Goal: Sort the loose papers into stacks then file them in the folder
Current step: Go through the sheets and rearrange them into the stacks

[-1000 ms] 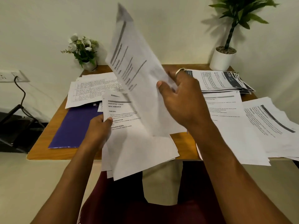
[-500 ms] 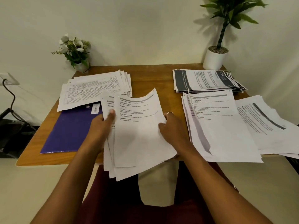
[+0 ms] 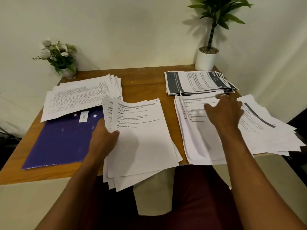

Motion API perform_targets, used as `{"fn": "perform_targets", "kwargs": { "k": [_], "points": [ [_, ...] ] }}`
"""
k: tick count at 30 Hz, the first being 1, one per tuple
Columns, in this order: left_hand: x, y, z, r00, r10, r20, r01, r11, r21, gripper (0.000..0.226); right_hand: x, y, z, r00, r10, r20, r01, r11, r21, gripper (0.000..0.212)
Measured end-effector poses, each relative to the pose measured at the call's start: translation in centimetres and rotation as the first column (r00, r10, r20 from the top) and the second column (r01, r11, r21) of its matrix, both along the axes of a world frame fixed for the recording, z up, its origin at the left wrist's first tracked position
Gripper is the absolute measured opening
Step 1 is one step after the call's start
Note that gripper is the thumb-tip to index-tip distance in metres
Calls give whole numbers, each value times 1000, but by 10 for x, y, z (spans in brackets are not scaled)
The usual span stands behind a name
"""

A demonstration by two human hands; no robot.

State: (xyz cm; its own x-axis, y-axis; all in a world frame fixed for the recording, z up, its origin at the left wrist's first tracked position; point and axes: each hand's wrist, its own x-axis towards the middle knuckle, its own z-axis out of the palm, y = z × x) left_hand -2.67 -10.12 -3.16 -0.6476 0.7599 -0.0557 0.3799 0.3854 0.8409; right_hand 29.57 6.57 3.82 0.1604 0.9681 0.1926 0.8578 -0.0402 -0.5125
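Our left hand [image 3: 103,138] grips the bundle [image 3: 142,143] of loose papers just right of the folder [image 3: 61,140]. The thumb is pinched down on the top sheet and the other fingers are hidden underneath. The bundle is fanned unevenly and its near end hangs off the desk [image 3: 141,85] edge.

The purple folder lies closed and flat on the desk. The grid stack [image 3: 78,97] overlaps its far edge.

Further right of the folder, beyond the bundle, our right hand [image 3: 224,113] is over the grey-bar stack [image 3: 196,138], palm down with the fingers spread and holding nothing. It is blurred, so we cannot tell whether it touches the paper.

Behind that stack lies the dark stack [image 3: 197,82], and furthest from the folder is the end stack [image 3: 269,130], spilling over the desk's right edge.

Flowers [image 3: 61,58] stand behind the folder at the wall. A plant [image 3: 207,58] stands at the opposite far corner.
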Motion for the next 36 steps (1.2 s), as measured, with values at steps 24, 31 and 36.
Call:
{"fn": "perform_targets", "kwargs": {
  "k": [24,31,36],
  "points": [
    [8,6,-6,996,2,90,-7,999,50,41,52,26,-17,948,47,-315,-113,975,-193,32],
    [5,3,-6,991,-29,128,21,998,66,41,43,13,56,916,203,-347,-188,979,78,27],
    [5,3,-6,989,-28,143,21,998,54,43,21,3,86,812,313,-492,-288,949,128,14]
  ]
}}
